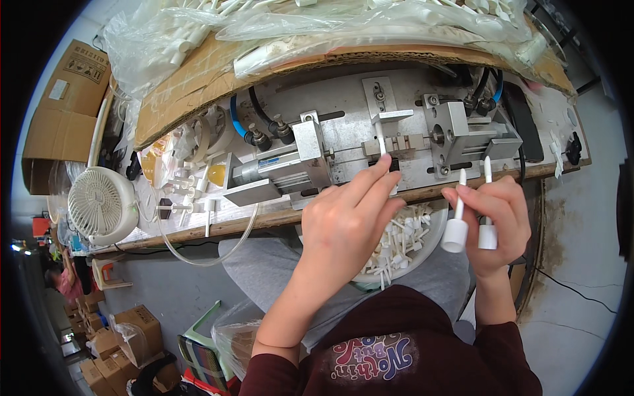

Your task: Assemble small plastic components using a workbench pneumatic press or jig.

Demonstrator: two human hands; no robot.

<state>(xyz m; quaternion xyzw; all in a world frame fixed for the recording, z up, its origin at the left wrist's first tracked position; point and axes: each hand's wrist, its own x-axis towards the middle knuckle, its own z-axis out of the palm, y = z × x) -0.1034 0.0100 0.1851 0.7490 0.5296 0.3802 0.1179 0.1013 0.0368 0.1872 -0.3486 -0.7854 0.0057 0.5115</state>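
Note:
My left hand (350,214) reaches to the clamping fixture (403,142) on the bench, its fingertips closed at the lower end of a white plastic stem (380,137). The stem lies across the metal jaws; its lower part is hidden behind my fingers. My right hand (500,228) is off to the right, in front of the bench edge. Its fingers grip two white capped stems, one (456,228) pinched near the thumb and another (487,234) further in. Both have the wide cylindrical end down and the thin tip up.
Pneumatic cylinders (271,173) (479,135) flank the fixture. A white bowl (432,254) of several white parts rests at my lap. Cardboard (191,99) carrying bagged parts overhangs the back. A small fan (102,206) and a clear tube (198,264) are at left; a black phone-like slab (522,122) lies right.

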